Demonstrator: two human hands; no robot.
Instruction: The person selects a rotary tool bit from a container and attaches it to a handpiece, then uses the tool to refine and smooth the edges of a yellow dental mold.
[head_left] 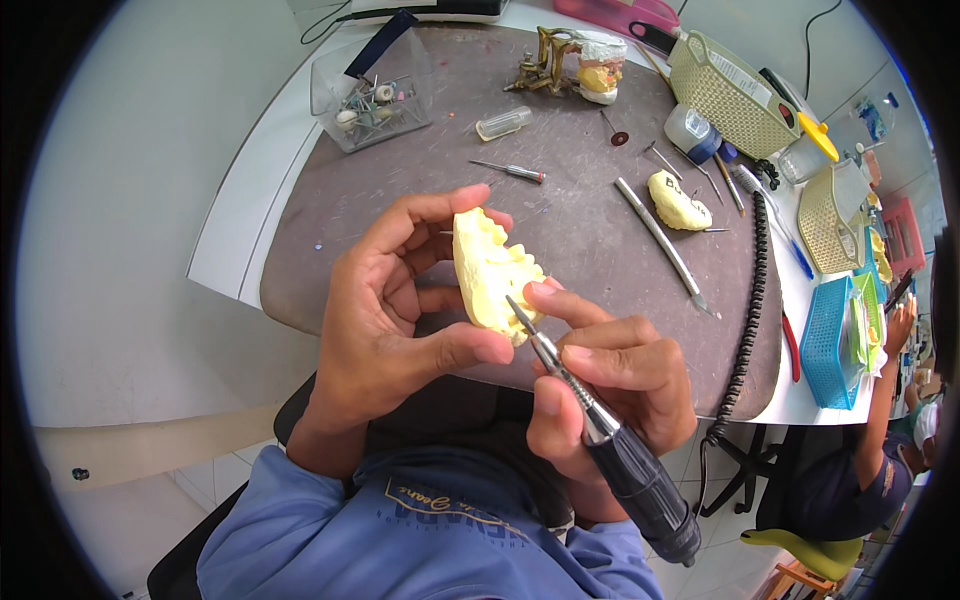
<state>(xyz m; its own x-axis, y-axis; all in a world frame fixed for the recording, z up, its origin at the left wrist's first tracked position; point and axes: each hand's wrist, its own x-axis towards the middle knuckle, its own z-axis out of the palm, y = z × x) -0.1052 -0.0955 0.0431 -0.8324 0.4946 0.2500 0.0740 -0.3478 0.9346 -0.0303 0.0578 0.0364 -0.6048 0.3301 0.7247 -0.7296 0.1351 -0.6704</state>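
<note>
My left hand (390,290) grips a pale yellow dental cast (485,270) by its ends, thumb on the near end and fingers behind it. Teeth show along the cast's right side. In my right hand (630,380) is a dental handpiece (625,460) with a black body and silver nose, held like a pen. Its thin bur tip meets the lower part of the cast, and my right index finger also rests against the cast there. A wax knife (660,240) with a silver handle lies to the right of the hands, beside a second yellow cast (678,202).
A clear box of burs (372,110) stands at the far left. Behind the hands lie a small screwdriver (508,171) and a clear tube (504,123). An articulator with casts (585,65) stands at the back. A coiled black cord (752,320) and baskets (829,345) line the right; another person sits beyond.
</note>
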